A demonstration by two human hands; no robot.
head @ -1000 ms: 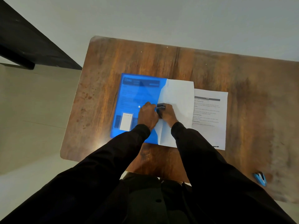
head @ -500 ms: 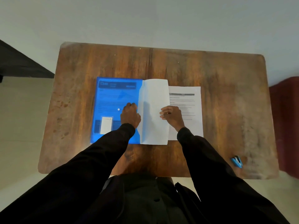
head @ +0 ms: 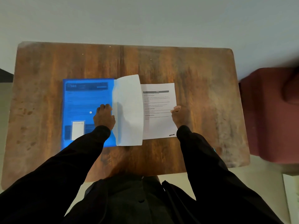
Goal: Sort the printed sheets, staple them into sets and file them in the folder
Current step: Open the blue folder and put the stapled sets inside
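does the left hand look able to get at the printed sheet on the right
Probably not directly: the left hand rests on the blue plastic folder, and the curled blank white page rises between it and the white printed sheet. The right hand seems to pinch that sheet's edge.

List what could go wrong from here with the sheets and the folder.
1. The white sheet arches up at the right edge of the blue folder. If the left hand, which rests on the folder with curled fingers, shifts, the sheet may crease or slide out.
2. The right hand pinches the printed sheet by its right edge only. A one-sided grip could bend it, or it could snag under the white sheet that overlaps it.
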